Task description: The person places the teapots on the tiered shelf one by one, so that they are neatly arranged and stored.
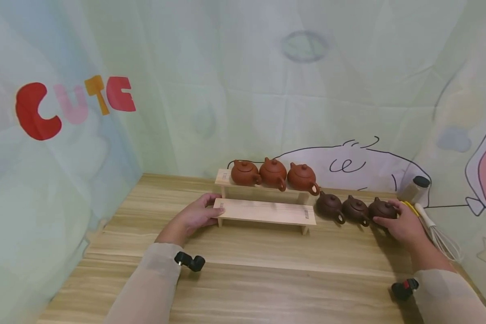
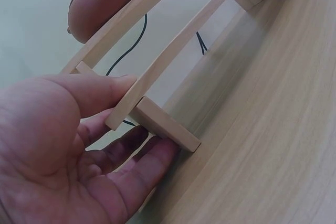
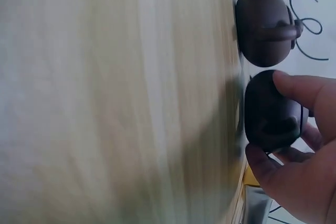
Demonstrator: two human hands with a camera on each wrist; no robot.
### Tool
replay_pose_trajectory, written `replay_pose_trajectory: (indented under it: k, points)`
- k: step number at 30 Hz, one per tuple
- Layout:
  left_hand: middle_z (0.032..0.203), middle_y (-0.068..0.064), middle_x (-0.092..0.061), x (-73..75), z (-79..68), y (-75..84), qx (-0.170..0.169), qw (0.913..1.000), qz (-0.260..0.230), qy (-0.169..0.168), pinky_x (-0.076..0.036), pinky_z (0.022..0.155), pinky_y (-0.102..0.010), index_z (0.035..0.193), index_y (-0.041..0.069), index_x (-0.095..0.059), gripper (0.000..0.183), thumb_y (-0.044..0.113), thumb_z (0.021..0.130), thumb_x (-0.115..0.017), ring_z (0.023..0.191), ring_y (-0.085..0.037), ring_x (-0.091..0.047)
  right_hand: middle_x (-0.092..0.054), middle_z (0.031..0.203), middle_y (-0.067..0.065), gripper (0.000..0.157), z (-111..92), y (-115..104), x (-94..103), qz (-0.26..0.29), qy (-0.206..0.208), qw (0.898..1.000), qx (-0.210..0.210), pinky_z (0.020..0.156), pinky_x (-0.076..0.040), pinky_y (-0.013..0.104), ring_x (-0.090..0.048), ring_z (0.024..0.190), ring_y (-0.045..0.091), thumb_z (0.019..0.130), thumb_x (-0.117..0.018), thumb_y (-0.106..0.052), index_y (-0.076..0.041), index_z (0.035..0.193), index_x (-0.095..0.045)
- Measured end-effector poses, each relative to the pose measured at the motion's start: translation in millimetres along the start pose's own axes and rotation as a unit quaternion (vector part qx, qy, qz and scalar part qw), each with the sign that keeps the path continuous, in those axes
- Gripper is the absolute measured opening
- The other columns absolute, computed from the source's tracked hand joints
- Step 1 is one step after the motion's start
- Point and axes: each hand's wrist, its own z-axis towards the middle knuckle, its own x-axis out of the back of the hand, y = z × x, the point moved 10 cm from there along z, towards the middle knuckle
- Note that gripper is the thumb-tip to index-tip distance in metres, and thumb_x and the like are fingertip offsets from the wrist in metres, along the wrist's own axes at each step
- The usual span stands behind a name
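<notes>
My left hand (image 1: 196, 214) grips the left end of the low wooden stand (image 1: 263, 210); in the left wrist view the thumb lies on the board (image 2: 173, 51) and the fingers curl beneath, against its leg (image 2: 167, 124). On the right, my right hand (image 1: 405, 223) holds the rightmost dark brown teapot (image 1: 380, 208) between thumb and fingers, as the right wrist view of that teapot (image 3: 270, 111) shows. Beside it stand two more dark teapots, the middle one (image 1: 355, 209) and the left one (image 1: 329, 205). Three reddish clay teapots (image 1: 273, 173) sit on the higher stand behind (image 1: 222, 177).
At the right edge stand a container with a black lid (image 1: 416, 189), a whisk (image 1: 441, 234) and a yellow-handled item (image 1: 410, 207). The wood-grain table (image 1: 267, 279) is backed by a printed cloth (image 1: 247, 103). Small black devices (image 1: 189, 261) are on both wrists.
</notes>
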Motion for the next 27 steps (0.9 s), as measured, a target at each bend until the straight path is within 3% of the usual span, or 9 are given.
replay_pose_trajectory:
  k: [8, 15, 21, 27]
  points:
    - [0.17, -0.023, -0.028, -1.6, -0.5, 1.8, -0.004, 1.0, -0.001, -0.005, -0.048, 0.12, -0.055, 0.162, 0.004, -0.033, 0.064, 0.014, 0.107, -0.065, 0.143, -0.039, -0.055, -0.023, 0.169, 0.04, 0.101, -27.8, -16.8, 12.1, 0.067, 0.027, 0.997, 0.007, 0.115, -0.04, 0.074, -0.032, 0.149, 0.064, 0.1, -0.073, -0.048, -0.001, 0.169, -0.017]
    - [0.169, -0.023, -0.029, -0.3, 0.7, 1.6, -0.008, 0.9999, -0.004, -0.005, -0.047, 0.121, -0.056, 0.162, 0.003, -0.033, 0.063, 0.012, 0.107, -0.064, 0.141, -0.039, -0.055, -0.026, 0.171, 0.034, 0.103, -60.3, -57.7, 11.3, 0.055, 0.022, 0.997, 0.056, 0.099, -0.059, 0.059, -0.043, 0.144, 0.063, 0.096, -0.076, -0.055, -0.007, 0.17, -0.022]
    - [0.168, -0.023, -0.03, -0.2, 0.7, 1.7, -0.009, 0.9999, -0.002, -0.005, -0.047, 0.121, -0.057, 0.161, 0.003, -0.033, 0.063, 0.012, 0.107, -0.064, 0.14, -0.039, -0.056, -0.035, 0.169, 0.029, 0.101, -86.8, -100.7, -13.4, 0.063, -0.018, 0.992, 0.107, 0.098, -0.062, 0.045, -0.05, 0.143, 0.056, 0.093, -0.082, -0.052, -0.01, 0.169, -0.029]
    - [0.17, -0.022, -0.029, -0.9, 0.1, 1.4, -0.006, 1.0, 0.004, -0.007, -0.047, 0.122, -0.057, 0.161, 0.004, -0.034, 0.063, 0.013, 0.107, -0.065, 0.143, -0.04, -0.054, -0.047, 0.161, 0.028, 0.091, -111.3, -143.5, -52.0, 0.086, -0.053, 0.985, 0.141, 0.11, -0.056, 0.06, -0.057, 0.14, 0.05, 0.091, -0.087, -0.041, -0.014, 0.164, -0.039]
